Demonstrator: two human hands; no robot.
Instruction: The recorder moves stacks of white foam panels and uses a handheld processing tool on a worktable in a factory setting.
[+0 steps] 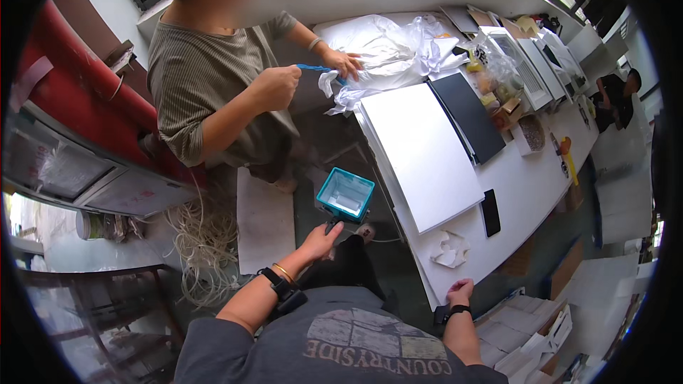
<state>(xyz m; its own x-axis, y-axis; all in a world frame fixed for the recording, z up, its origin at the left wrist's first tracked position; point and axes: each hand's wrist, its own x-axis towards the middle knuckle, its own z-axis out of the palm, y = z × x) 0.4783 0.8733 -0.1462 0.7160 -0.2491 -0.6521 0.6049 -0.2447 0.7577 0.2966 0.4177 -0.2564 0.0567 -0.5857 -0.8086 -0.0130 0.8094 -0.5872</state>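
Note:
My left hand (319, 242) is closed around the dark handle of a small rectangular teal box (346, 193), held out over the floor left of the table. The box's open top shows a pale, shiny inside. By the table's near corner, my right hand (460, 291) rests with its fingers curled in, and nothing shows in it. Closest to that hand is a crumpled piece of white paper (450, 249) on the white table (416, 238). A black phone (491, 212) lies a little farther off.
A person (213, 85) at the far left holds a blue strip (313, 67) by a white plastic bag (384, 43). White board (420, 153) and a black folder (466, 117) lie on the table. Coiled pale hose (203, 245) covers floor at left. Another person (613, 102) is far right.

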